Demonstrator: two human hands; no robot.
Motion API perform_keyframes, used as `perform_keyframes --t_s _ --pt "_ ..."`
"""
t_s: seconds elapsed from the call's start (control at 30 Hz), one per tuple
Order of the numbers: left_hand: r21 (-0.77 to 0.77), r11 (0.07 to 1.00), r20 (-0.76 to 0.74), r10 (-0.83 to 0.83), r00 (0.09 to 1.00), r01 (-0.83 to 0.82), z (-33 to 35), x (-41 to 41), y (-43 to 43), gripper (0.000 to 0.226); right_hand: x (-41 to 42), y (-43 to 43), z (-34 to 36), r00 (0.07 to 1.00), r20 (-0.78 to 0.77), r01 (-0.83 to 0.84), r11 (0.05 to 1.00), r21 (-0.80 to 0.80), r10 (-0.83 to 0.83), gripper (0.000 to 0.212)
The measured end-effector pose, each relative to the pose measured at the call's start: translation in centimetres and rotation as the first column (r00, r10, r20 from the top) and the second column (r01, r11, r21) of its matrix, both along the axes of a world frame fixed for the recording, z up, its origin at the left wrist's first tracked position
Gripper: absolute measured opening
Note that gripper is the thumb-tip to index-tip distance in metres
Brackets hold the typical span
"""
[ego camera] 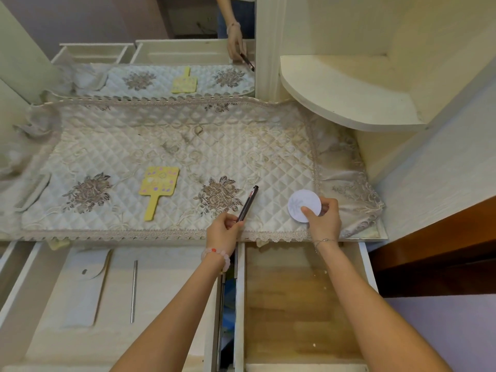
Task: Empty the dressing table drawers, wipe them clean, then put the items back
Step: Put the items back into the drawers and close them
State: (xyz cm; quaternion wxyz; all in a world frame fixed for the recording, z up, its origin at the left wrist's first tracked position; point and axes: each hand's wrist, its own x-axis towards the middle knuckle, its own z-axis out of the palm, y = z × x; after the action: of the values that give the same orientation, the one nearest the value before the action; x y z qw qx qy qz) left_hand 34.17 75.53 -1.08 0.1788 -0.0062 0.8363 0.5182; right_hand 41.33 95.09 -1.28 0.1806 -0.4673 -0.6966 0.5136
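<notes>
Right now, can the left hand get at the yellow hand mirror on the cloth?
Probably not at once: the left hand already holds a pen. The path over the cloth to the yellow hand mirror looks clear.

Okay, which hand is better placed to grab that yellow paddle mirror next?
Left, probably. The left hand is nearer the yellow paddle mirror, though it must set down its pen first. The right hand holds the round white disc, farther away.

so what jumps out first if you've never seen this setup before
Two hands work at the near edge of the quilted cloth: the left hand holds a dark pen, and the right hand holds a round white disc. A yellow paddle-shaped hand mirror lies left of them. Below, both drawers stand open, the right drawer showing bare wood.
</notes>
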Motion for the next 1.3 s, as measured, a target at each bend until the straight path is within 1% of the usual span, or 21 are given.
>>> perform_keyframes --t_s 0.13,0.23,0.37,0.53,0.6,0.67,0.83,1.0,1.13,1.3 --pt "0.010 1.000 -0.014 -0.007 1.000 0.008 0.5 0.5 -1.2 0.006 0.7 -0.8 0.9 0.997 -0.042 0.055 0.997 -0.062 -0.058 0.042" --pt "0.038 0.999 -0.026 0.020 0.999 -0.019 1.2 0.9 -2.6 0.006 1.5 -1.9 1.5 0.994 -0.077 0.067 0.989 -0.131 -0.078 0.045" --pt "0.102 0.993 -0.005 0.060 0.998 -0.059 2.1 1.5 -5.4 0.004 2.6 -5.0 2.2 0.989 -0.133 0.028 0.968 -0.250 -0.063 0.050" --pt "0.168 0.982 0.059 0.080 0.995 -0.089 2.2 2.8 -10.6 0.006 3.3 -10.6 3.0 0.984 -0.169 -0.018 0.917 -0.398 -0.055 0.042" --pt "0.173 0.980 0.087 0.084 0.993 -0.098 1.8 3.2 -13.2 0.003 3.4 -13.3 3.5 0.982 -0.183 -0.045 0.895 -0.444 -0.041 0.040" --pt "0.181 0.977 0.110 0.092 0.990 -0.111 1.1 3.6 -16.0 0.006 3.3 -15.9 3.7 0.983 -0.182 -0.081 0.878 -0.472 -0.007 0.039" --pt "0.148 0.984 0.172 0.071 0.983 -0.097 -0.6 3.9 -23.2 0.011 2.6 -22.8 2.8 0.992 -0.123 -0.095 0.871 -0.483 0.040 0.036" --pt "0.084 0.991 0.254 0.075 0.964 -0.099 -3.0 3.2 -28.3 0.003 1.9 -28.5 0.5 0.995 -0.082 -0.086 0.852 -0.517 0.050 0.031" --pt "0.053 0.993 0.343 0.085 0.936 -0.110 -5.2 2.8 -30.2 0.003 1.9 -31.2 -2.2 1.000 -0.020 -0.022 0.816 -0.578 0.013 0.037" --pt "0.036 0.989 0.465 0.109 0.878 -0.142 -7.5 2.7 -30.4 0.002 2.2 -32.0 -5.5 0.991 0.113 0.130 0.773 -0.621 -0.076 0.039"
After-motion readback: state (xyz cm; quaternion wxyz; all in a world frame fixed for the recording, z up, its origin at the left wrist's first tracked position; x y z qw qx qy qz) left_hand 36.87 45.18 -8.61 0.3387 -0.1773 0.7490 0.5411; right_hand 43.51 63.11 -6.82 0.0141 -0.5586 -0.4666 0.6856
